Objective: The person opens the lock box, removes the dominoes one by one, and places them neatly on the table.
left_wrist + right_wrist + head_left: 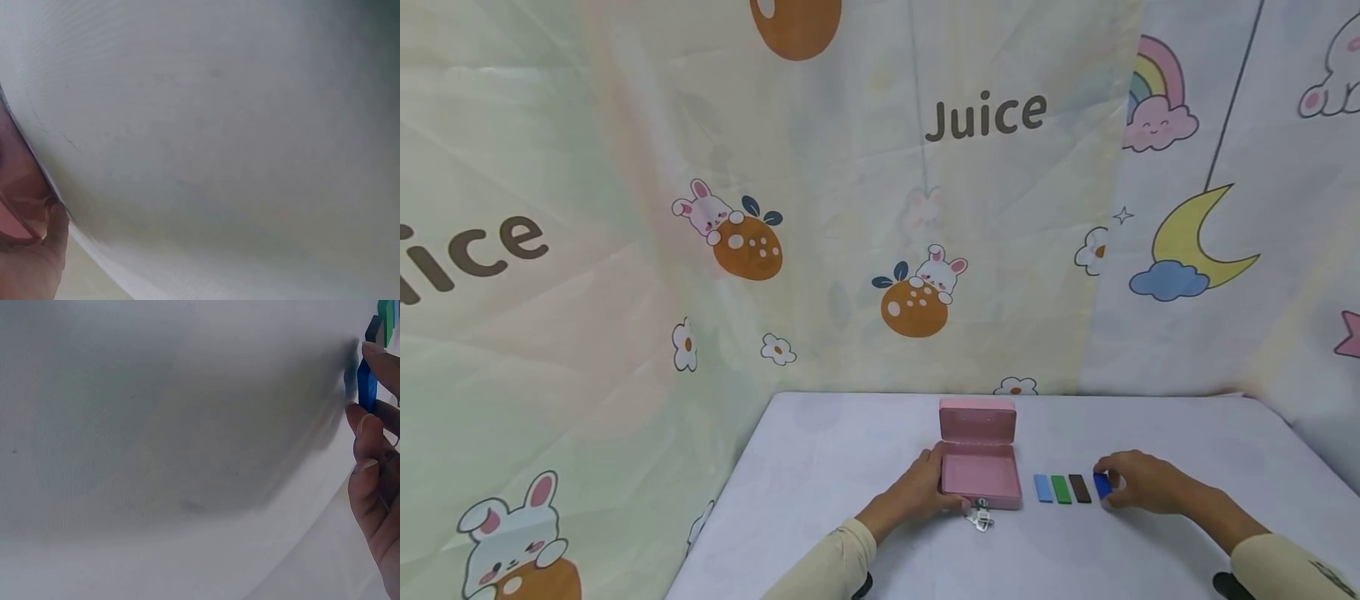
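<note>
A pink metal box [983, 475] stands on the table with its lid [977, 421] raised and nothing visible inside. From its front hang small keys [981, 518]. My left hand [917, 490] grips the box's left side, thumb at the front corner; the left wrist view shows only part of that hand [37, 262] against pink metal. To the right, my right hand [1146, 483] pinches a dark blue block [1102, 486] between thumb and fingers. In the right wrist view the blue block [367, 387] is between the fingertips, close to the tabletop.
Left of the blue block, a light blue block [1042, 488], a green block [1061, 489] and a dark brown block [1079, 488] lie in a row beside the box. A white cloth covers the table [850, 450]. Printed curtains [850, 208] hang behind it.
</note>
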`<action>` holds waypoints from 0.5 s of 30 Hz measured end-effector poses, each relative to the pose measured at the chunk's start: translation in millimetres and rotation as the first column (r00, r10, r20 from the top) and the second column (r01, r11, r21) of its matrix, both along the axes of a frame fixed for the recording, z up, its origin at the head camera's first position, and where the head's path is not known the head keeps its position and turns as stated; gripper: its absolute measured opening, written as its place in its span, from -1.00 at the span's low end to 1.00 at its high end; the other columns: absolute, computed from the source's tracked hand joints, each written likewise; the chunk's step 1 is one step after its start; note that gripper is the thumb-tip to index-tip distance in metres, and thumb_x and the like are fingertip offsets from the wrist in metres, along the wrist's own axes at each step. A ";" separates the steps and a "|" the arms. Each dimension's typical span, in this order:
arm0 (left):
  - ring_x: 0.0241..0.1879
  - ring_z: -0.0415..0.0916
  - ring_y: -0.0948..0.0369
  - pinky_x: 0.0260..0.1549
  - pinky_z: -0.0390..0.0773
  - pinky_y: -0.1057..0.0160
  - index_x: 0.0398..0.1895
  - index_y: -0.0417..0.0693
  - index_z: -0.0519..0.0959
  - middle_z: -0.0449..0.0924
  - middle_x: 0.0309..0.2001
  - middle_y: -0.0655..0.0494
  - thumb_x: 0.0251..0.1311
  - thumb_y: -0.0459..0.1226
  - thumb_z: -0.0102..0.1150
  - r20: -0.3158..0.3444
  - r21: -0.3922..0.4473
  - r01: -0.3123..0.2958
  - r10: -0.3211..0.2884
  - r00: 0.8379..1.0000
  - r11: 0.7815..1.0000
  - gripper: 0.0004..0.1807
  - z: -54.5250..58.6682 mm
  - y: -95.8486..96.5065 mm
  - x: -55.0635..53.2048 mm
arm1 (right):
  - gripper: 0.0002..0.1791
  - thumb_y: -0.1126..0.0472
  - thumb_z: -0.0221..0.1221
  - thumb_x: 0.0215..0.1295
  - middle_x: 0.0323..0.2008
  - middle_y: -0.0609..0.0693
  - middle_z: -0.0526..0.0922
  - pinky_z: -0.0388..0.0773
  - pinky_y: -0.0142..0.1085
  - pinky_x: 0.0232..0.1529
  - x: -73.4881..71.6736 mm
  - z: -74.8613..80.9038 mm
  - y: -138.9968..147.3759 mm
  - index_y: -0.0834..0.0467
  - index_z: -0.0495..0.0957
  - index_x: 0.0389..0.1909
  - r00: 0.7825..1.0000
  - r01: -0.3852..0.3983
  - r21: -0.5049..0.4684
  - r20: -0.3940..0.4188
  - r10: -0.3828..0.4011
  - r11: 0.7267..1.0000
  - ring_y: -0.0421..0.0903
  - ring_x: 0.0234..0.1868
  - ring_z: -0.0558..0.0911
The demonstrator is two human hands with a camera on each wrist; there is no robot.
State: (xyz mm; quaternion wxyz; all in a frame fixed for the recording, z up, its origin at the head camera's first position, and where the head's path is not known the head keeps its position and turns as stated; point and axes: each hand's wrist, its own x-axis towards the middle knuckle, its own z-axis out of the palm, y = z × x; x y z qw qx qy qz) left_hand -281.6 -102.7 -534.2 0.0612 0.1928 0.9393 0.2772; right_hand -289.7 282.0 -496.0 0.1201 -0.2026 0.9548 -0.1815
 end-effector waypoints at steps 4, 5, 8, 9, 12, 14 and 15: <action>0.04 0.41 0.29 0.19 0.51 0.15 0.49 0.08 0.14 0.43 0.11 0.11 -0.02 0.15 0.50 0.001 -0.001 0.000 0.000 1.000 1.000 0.06 0.8 0.5 0.0 | -0.45 0.04 0.49 0.04 -0.32 -0.13 0.60 0.61 -0.07 -0.13 -2.5 -2.9 0.2 0.21 0.62 0.02 1.000 0.003 0.002 0.022 -0.003 1.000 -0.10 -0.21 0.52; 0.03 0.41 0.29 0.19 0.51 0.15 0.49 0.08 0.14 0.43 0.11 0.11 -0.02 0.15 0.50 0.002 -0.003 -0.001 0.001 1.000 1.000 0.06 1.1 0.6 0.0 | -0.45 0.04 0.49 0.04 -0.33 -0.13 0.60 0.60 -0.09 -0.15 -3.0 -3.1 0.0 0.21 0.62 0.02 1.000 0.001 0.004 0.024 -0.001 1.000 -0.11 -0.22 0.52; 0.02 0.41 0.29 0.19 0.51 0.16 0.49 0.09 0.13 0.43 0.10 0.12 -0.02 0.14 0.50 0.005 -0.007 -0.006 0.006 1.000 1.000 0.06 1.1 0.7 -0.5 | -0.46 0.04 0.48 0.05 -0.35 -0.14 0.58 0.57 -0.15 -0.19 -4.4 -3.4 -1.0 0.19 0.62 0.03 1.000 -0.004 0.012 0.025 0.004 1.000 -0.13 -0.26 0.50; 0.02 0.41 0.29 0.19 0.51 0.16 0.49 0.09 0.13 0.43 0.10 0.12 -0.02 0.14 0.50 0.006 -0.006 -0.006 0.006 1.000 1.000 0.06 1.1 0.7 -0.8 | -0.46 0.04 0.48 0.06 -0.36 -0.14 0.58 0.56 -0.16 -0.20 -4.5 -3.2 -1.5 0.18 0.62 0.04 1.000 -0.005 0.014 0.024 0.005 1.000 -0.13 -0.26 0.49; 0.02 0.41 0.31 0.19 0.51 0.16 0.49 0.11 0.13 0.43 0.09 0.15 -0.01 0.14 0.50 0.007 -0.002 -0.004 0.004 1.000 1.000 0.06 0.0 0.7 -1.3 | -0.46 0.04 0.48 0.06 -0.37 -0.15 0.57 0.56 -0.15 -0.19 -5.6 -4.1 -2.8 0.17 0.62 0.04 1.000 -0.009 0.020 0.023 0.008 1.000 -0.13 -0.26 0.49; 0.02 0.40 0.31 0.20 0.51 0.16 0.50 0.12 0.13 0.42 0.10 0.16 -0.01 0.14 0.50 0.007 0.000 -0.002 0.002 1.000 1.000 0.06 -0.7 0.5 -1.4 | -0.45 0.03 0.48 0.06 -0.36 -0.15 0.58 0.57 -0.13 -0.17 -6.1 -4.9 -3.8 0.17 0.61 0.04 1.000 -0.008 0.019 0.026 0.007 1.000 -0.13 -0.26 0.49; 0.02 0.40 0.31 0.20 0.51 0.16 0.50 0.13 0.12 0.42 0.10 0.16 -0.01 0.15 0.49 0.009 0.001 -0.002 0.002 1.000 1.000 0.06 -0.9 0.5 -1.4 | -0.45 0.02 0.48 0.06 -0.36 -0.15 0.58 0.57 -0.12 -0.17 -6.3 -5.8 -4.0 0.17 0.61 0.04 1.000 -0.009 0.018 0.028 0.008 1.000 -0.12 -0.25 0.49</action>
